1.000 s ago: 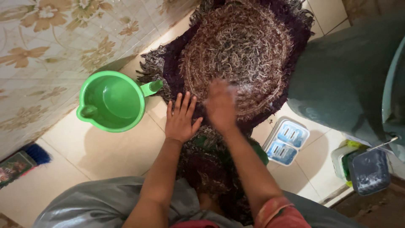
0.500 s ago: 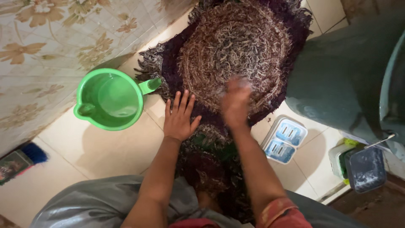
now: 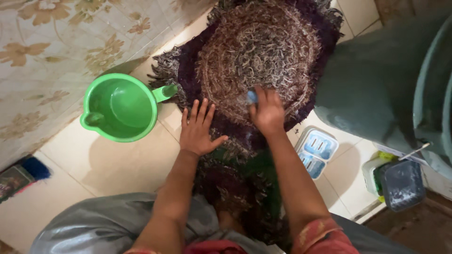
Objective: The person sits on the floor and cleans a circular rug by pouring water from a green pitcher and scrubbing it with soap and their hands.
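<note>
Evidently wet work: the round shaggy brown-and-purple woven rug [image 3: 259, 51] lies flat on the pale tiled floor [image 3: 108, 164], centre-far. Left hand [image 3: 198, 129] presses it open-palmed, fingers spread, at the near edge. Right hand [image 3: 267, 110] is curled around a small blue object [image 3: 252, 96], apparently a brush, on the pile. The rug looks soft, floppy, probably heavy if soaked; best gripped by its fringe. Green plastic jug [image 3: 123, 107] sits left.

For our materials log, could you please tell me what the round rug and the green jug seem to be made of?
Round rug: apparently yarn or fabric strips, shaggy and matte, with looped brown strands and a dark purple fringe. Green jug: probably plastic, smooth and slightly glossy, with a moulded spout and handle.
</note>
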